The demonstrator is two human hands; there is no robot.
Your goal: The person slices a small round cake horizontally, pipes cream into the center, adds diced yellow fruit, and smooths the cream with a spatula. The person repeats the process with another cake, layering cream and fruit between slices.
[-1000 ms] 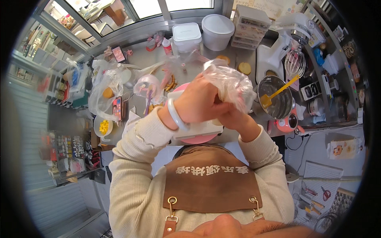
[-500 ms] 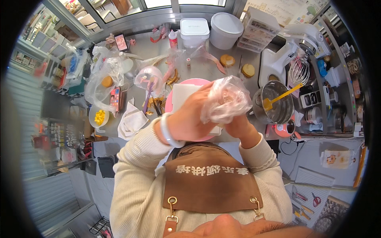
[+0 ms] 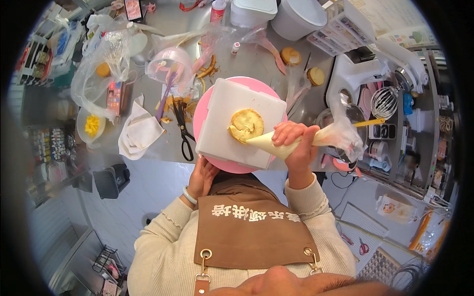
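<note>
While my right hand (image 3: 297,148) is grasping the bag (image 3: 265,144), fingers wrapping its pale, filled cone, the tip is pointing left at the near edge of the cake (image 3: 248,121); whether it is touching, I cannot tell. The bag's clear, crumpled end is trailing out to the right of my fist. Left hand (image 3: 201,177): resting by the near-left rim of the turntable (image 3: 201,118), some fingers hiding below; whether they are gripping, I cannot tell.

Cake, one, round, yellow: lying flat on the board (image 3: 216,135), a paler band showing along its near side. Board, white, square: sitting askew on the turntable, which is pink and round.

To the left: scissors (image 3: 182,127), black, lying just beside the turntable; cloth (image 3: 139,129), white, lying folded; phone (image 3: 113,98), lying near a clear plastic bag; dish (image 3: 83,135), holding yellow pieces (image 3: 92,125).

To the right: mixer (image 3: 349,76), white, standing beyond the bag; yellow spatula (image 3: 371,122), leaning from a metal bowl; whisk (image 3: 384,102), hanging from the mixer.
</note>
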